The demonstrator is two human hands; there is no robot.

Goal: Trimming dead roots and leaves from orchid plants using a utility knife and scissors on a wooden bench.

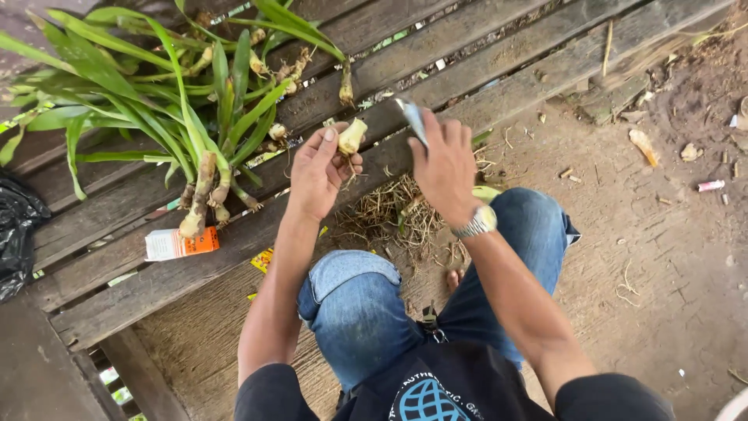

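Near the centre of the frame, the left hand point(321, 168) pinched a pale, knobby bulb point(351, 136) between fingertips and thumb, while the right hand point(444, 168) closed its fingers round a small knife point(411, 118). The bulb looked light, firm and stiff, best gripped at its thick base. Weathered wooden planks point(467, 54) carried leafy plants point(156, 101) at upper left; root trimmings point(389, 214) lay below, bare dirt to the right.
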